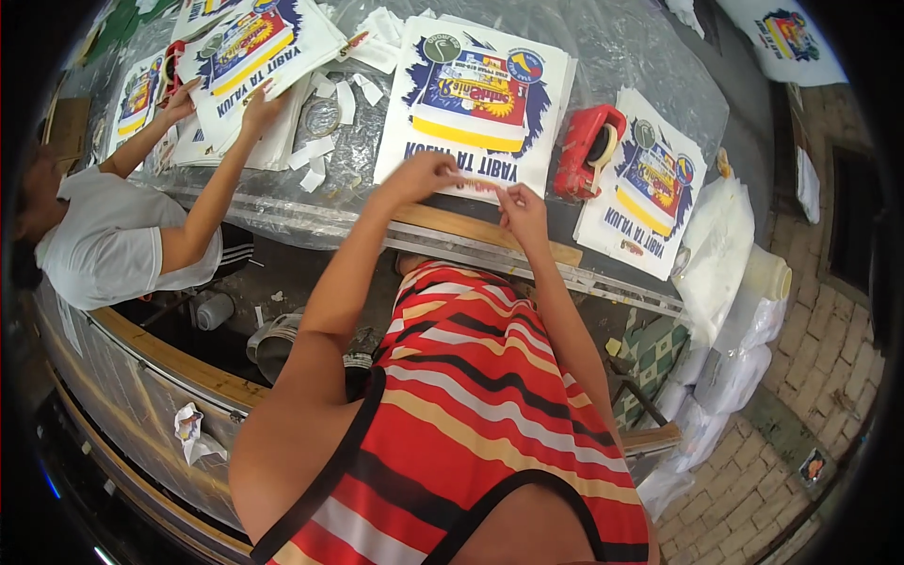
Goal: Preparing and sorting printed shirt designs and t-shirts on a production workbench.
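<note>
Printed sheets: flat rectangular stack | left fingers, right fingers: curled; closure, hold unclear

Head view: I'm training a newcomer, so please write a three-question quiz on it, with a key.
1. The red tape dispenser lies: (a) left of the middle stack of printed sheets; (b) right of it; (c) on top of it.
2. True or false: the left hand and right hand are both at that stack's near edge.
3. Fill in: the co-worker is on the person's ____ side.
Key: 1 b; 2 true; 3 left.

Printed stack beside tape dispenser
</note>
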### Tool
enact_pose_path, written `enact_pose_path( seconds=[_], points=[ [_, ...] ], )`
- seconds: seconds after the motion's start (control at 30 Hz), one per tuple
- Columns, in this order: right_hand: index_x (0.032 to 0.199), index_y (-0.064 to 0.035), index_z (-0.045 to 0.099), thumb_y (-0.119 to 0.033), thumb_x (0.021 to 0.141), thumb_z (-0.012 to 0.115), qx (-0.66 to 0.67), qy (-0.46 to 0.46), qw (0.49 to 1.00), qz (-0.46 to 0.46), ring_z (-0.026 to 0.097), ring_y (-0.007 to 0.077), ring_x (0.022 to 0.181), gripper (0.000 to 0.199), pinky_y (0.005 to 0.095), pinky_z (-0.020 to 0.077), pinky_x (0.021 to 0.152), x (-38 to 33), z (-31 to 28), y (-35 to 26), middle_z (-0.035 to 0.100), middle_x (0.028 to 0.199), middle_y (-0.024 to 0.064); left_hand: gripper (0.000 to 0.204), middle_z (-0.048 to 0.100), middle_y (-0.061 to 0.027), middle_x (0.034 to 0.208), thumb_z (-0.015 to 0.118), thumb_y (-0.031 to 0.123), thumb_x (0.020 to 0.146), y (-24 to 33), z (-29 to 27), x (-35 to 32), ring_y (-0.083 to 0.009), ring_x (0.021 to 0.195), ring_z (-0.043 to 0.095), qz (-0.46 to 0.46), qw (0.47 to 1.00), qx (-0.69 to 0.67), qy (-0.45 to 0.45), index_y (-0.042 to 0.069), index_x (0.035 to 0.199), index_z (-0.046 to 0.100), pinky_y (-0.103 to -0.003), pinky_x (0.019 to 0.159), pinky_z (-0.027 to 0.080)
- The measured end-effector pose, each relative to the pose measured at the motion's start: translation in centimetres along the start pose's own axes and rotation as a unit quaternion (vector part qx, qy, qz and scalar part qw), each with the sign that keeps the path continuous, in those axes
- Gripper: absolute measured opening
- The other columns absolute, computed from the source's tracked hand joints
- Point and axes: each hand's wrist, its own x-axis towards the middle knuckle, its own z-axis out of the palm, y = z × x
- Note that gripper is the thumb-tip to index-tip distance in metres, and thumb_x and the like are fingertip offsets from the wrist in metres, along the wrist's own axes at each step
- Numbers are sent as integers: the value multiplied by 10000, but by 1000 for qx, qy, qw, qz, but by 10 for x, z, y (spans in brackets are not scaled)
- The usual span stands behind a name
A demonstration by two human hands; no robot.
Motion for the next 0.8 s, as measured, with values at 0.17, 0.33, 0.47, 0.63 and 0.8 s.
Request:
enact_pose_path(
  seconds=[0.17, 0.33, 0.47, 0.63, 0.8],
  points=[
    [876, -14, 644, -234, 919, 754, -44, 36, 998, 28, 552, 95, 454, 250, 266, 407, 396, 27, 22, -2, 614, 671, 36, 292, 663, -81, 698, 769, 342, 860, -22, -31, 11, -238, 637, 630, -14, 986, 150, 66, 59, 833, 706, -370, 615, 487],
    [842, -3, 632, -248, 887, 789, -102, 57, 993, 33, 547, 91, 469, 294, 268, 424, 415, 26, 32, 5, 616, 676, 34, 339, 674, -80, 713, 736, 403, 853, -15, -37, 11, -256, 661, 650, -24, 986, 159, 34, 67, 822, 701, -378, 635, 505],
    [815, 3, 632, -292, 864, 808, -174, 122, 977, 11, 565, 114, 516, 347, 292, 454, 477, 22, 46, 7, 628, 677, 47, 386, 682, -91, 724, 695, 465, 831, -13, -31, 14, -283, 699, 677, -11, 983, 175, 45, 80, 798, 691, -396, 655, 520],
    [839, -17, 657, -362, 823, 814, -230, 129, 964, 25, 647, 226, 649, 380, 362, 503, 623, 18, 49, -3, 673, 709, 96, 346, 667, -94, 729, 729, 427, 834, -21, -36, 10, -294, 715, 669, 57, 976, 208, 30, 86, 823, 670, -409, 648, 512],
    [852, -30, 657, -408, 810, 831, -219, 126, 968, -1, 625, 237, 641, 418, 361, 492, 607, 13, 48, 2, 648, 700, 97, 293, 668, -67, 734, 751, 394, 834, -27, -39, 15, -269, 710, 667, 55, 981, 187, 15, 110, 861, 681, -407, 633, 505]
  ],
)
